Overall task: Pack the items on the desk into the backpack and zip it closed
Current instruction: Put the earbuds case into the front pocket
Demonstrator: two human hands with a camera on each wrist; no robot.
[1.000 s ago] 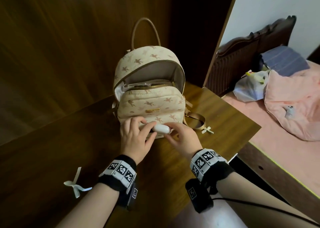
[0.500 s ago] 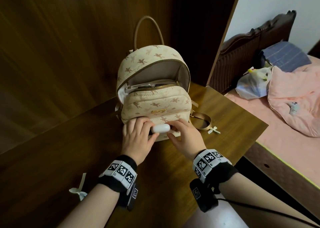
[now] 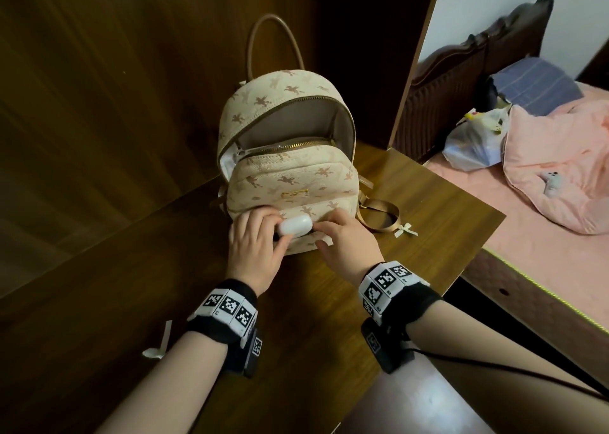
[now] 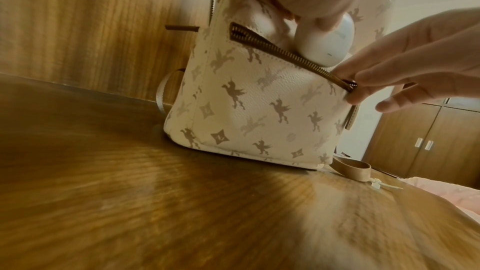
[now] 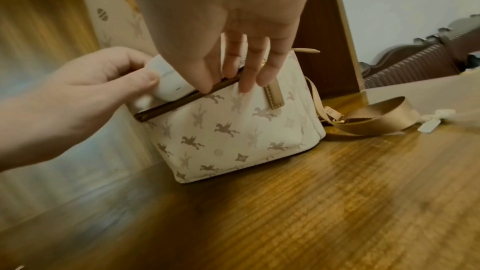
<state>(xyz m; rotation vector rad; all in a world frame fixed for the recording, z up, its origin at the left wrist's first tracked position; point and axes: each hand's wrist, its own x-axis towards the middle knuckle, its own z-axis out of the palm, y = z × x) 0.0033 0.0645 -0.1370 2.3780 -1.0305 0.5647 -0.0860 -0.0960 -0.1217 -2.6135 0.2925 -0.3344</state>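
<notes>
Brown wooden desk: cream pegasus-print backpack upright at 12 o'clock. Left hand pinches white rounded earbud case, partly inside front pocket. At case's 3 o'clock, right hand pinches pocket's zip edge.

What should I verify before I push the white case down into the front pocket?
1. Pocket zip open: ok.
2. Left hand grip on case: ok, thumb and fingers pinch it.
3. Right hand pinching the pocket edge: ok.
4. Case at the opening: ok, its lower end sits behind the zip.
5. Room inside pocket: cannot tell.
6. Desk cleared: not ok, two bows lie there.
</notes>
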